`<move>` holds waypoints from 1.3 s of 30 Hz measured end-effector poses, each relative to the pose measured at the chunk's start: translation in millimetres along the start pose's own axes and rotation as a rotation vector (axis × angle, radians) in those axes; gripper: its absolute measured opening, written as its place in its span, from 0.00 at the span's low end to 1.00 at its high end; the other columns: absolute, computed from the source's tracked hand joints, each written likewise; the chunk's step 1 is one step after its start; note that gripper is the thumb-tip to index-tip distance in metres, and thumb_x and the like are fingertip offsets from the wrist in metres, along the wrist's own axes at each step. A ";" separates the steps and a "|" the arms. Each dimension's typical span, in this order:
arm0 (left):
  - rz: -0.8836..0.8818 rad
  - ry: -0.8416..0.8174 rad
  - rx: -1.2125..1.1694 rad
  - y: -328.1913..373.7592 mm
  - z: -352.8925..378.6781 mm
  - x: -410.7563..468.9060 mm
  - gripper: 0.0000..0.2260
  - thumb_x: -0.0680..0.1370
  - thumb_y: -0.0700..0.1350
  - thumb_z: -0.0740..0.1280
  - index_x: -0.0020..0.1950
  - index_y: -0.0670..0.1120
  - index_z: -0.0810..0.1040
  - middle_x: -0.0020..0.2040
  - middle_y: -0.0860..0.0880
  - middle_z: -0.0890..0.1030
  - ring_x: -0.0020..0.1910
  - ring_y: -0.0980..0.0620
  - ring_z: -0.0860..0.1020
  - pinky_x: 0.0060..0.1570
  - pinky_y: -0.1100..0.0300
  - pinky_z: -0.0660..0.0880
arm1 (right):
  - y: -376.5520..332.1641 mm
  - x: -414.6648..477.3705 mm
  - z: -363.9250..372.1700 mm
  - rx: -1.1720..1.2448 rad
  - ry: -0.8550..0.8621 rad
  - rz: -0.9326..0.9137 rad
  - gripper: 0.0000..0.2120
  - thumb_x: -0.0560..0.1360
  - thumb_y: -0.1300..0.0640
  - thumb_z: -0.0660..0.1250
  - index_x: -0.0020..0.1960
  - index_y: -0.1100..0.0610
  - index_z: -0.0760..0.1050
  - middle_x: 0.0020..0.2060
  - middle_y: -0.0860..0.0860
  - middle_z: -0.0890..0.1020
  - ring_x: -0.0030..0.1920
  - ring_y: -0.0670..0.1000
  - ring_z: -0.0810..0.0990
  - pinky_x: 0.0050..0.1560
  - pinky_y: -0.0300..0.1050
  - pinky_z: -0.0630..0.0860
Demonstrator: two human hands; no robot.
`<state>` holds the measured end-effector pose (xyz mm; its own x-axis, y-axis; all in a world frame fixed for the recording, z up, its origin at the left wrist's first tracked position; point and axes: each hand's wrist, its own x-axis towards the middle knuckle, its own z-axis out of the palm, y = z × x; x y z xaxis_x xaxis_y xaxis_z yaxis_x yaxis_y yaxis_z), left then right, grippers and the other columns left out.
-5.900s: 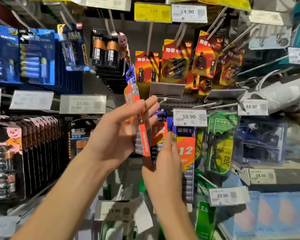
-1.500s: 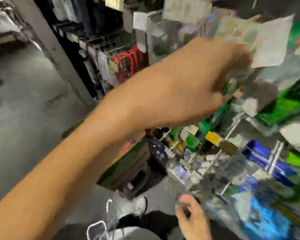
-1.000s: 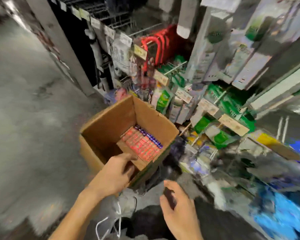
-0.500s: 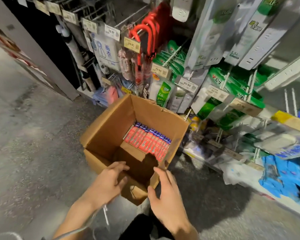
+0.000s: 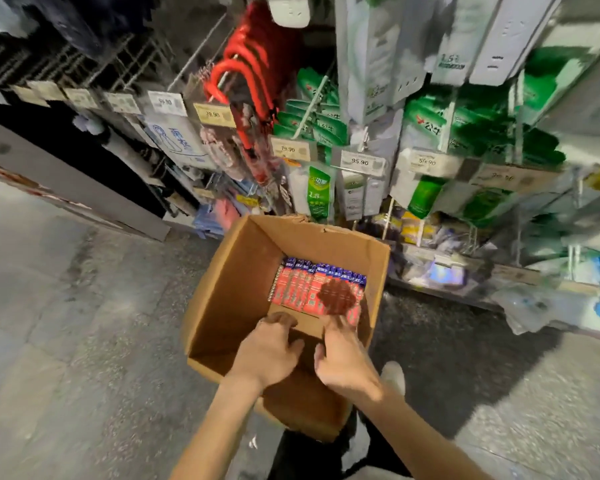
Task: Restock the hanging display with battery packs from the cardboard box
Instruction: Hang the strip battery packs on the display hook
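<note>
Empty and loose-fingered, the left hand (image 5: pixel 270 355) and right hand (image 5: pixel 344 362) reach into the cardboard box (image 5: pixel 234 271) on the floor, where a hasty grab could topple the battery packs (image 5: pixel 300 287) rowed against its far wall.

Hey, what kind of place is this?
Most likely a shop aisle: printed price tags along the display, packaged goods hanging in rows, and a cardboard box of battery packs on the floor.
</note>
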<state>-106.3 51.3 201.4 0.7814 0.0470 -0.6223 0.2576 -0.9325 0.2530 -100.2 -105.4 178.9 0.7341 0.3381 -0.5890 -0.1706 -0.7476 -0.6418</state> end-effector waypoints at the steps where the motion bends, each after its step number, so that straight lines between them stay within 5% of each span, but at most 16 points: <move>1: -0.013 -0.038 0.005 0.7 -0.3 13.8 0.20 0.81 0.53 0.65 0.71 0.49 0.73 0.71 0.49 0.74 0.70 0.47 0.72 0.68 0.53 0.71 | -2.5 9.2 2.6 0.009 -0.005 0.027 0.27 0.79 0.58 0.61 0.76 0.58 0.59 0.71 0.55 0.66 0.73 0.57 0.66 0.72 0.49 0.66; 9: 0.082 -0.343 -0.017 -29.1 36.5 144.0 0.15 0.79 0.50 0.67 0.66 0.55 0.77 0.64 0.50 0.81 0.59 0.49 0.79 0.60 0.52 0.77 | -10.0 74.4 30.7 0.218 0.173 0.338 0.25 0.75 0.65 0.65 0.70 0.54 0.65 0.67 0.54 0.70 0.68 0.56 0.70 0.70 0.49 0.69; 15: 0.109 -0.270 -0.038 -49.9 80.9 224.5 0.15 0.82 0.53 0.65 0.65 0.48 0.77 0.63 0.45 0.81 0.63 0.43 0.79 0.61 0.52 0.75 | -2.9 123.7 86.7 0.379 0.293 0.510 0.28 0.76 0.66 0.66 0.72 0.49 0.67 0.66 0.48 0.73 0.67 0.50 0.73 0.65 0.40 0.71; 21: 0.045 -0.194 0.129 -58.3 139.4 288.3 0.40 0.80 0.53 0.68 0.82 0.40 0.49 0.80 0.35 0.55 0.76 0.36 0.64 0.73 0.47 0.64 | 17.9 171.8 139.1 0.396 0.310 0.584 0.29 0.72 0.64 0.66 0.72 0.53 0.68 0.67 0.53 0.74 0.69 0.54 0.73 0.70 0.49 0.72; 26: 0.110 -0.235 0.494 -59.3 166.7 316.2 0.29 0.84 0.40 0.53 0.80 0.31 0.43 0.81 0.32 0.51 0.80 0.32 0.52 0.77 0.40 0.54 | 31.9 191.4 158.8 0.481 0.315 0.665 0.29 0.73 0.64 0.65 0.74 0.54 0.67 0.69 0.53 0.72 0.72 0.54 0.70 0.74 0.50 0.67; 29: 0.131 -0.225 0.513 -57.1 168.9 313.2 0.31 0.84 0.40 0.55 0.79 0.31 0.41 0.81 0.32 0.48 0.80 0.32 0.50 0.78 0.40 0.54 | 36.9 198.8 165.9 0.557 0.304 0.697 0.28 0.75 0.63 0.66 0.74 0.52 0.68 0.68 0.51 0.75 0.70 0.51 0.73 0.72 0.50 0.70; 34: 0.130 -0.144 0.468 -51.9 159.6 314.9 0.36 0.83 0.46 0.62 0.80 0.35 0.43 0.80 0.32 0.51 0.79 0.34 0.55 0.74 0.46 0.66 | 46.6 206.2 166.3 0.658 0.283 0.749 0.27 0.76 0.65 0.64 0.73 0.54 0.69 0.63 0.51 0.79 0.64 0.51 0.78 0.66 0.45 0.75; 39: 0.059 -0.109 0.296 -63.2 155.3 321.8 0.33 0.77 0.41 0.71 0.75 0.39 0.54 0.76 0.35 0.60 0.70 0.38 0.72 0.62 0.50 0.77 | 50.4 209.8 163.6 0.744 0.334 0.808 0.22 0.75 0.66 0.62 0.67 0.53 0.74 0.59 0.53 0.81 0.61 0.54 0.80 0.65 0.47 0.76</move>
<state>40.5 69.8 -129.9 0.7203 -0.0342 -0.6928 0.0242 -0.9969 0.0744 -62.3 21.3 -57.4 0.3524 -0.3388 -0.8724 -0.9358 -0.1167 -0.3327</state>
